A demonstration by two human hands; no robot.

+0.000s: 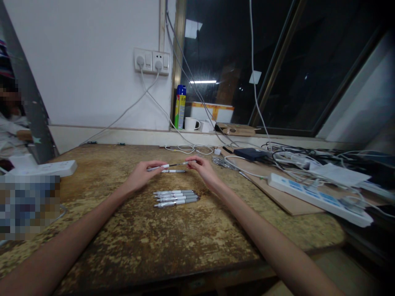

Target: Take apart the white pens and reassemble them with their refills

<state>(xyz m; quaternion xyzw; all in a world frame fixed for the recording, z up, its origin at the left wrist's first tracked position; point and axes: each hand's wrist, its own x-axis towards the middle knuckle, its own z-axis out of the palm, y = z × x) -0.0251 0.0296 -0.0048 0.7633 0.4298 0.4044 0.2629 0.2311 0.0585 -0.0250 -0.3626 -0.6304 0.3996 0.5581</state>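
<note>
My left hand is closed in a pinch on a white pen barrel, out over the wooden table. A thin dark refill shows between that barrel and my right hand. My right hand pinches a slim grey pen part, partly covered by the fingers. Just beneath lies another pen, one end close to my left fingertips. Nearer to me, several white and grey pens lie side by side in a bundle on the tabletop.
The worn wooden table ends at a front edge below. To the right are a thin brown board, a white power strip and tangled cables. A clear plastic bag lies beyond my right hand. Another power strip sits left.
</note>
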